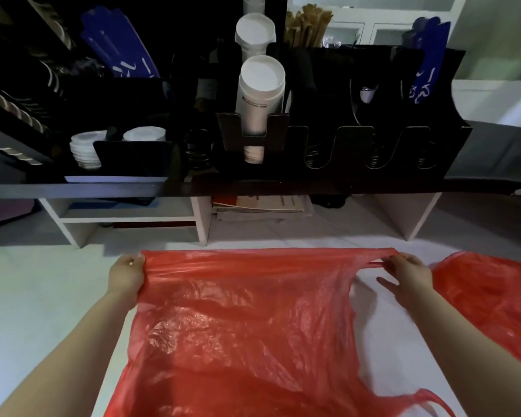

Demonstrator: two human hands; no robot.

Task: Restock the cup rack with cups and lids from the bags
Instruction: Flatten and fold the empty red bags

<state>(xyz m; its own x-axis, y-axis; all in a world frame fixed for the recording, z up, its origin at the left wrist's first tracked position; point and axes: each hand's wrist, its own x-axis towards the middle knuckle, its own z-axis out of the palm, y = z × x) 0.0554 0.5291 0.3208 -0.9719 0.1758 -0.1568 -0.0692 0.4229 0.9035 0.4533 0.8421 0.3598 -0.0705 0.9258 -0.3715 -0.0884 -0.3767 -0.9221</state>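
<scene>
Presently, a flat red plastic bag point(247, 320) is held stretched, pinched by the left hand point(127, 273) and right hand point(408, 273). It appears emptied; the second bag point(491, 296) at 3 o'clock likely needs opening next for the cup rack point(373, 139).

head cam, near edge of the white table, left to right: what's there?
Left hand → red bag stretched flat between both hands → right hand → second red bag.
</scene>
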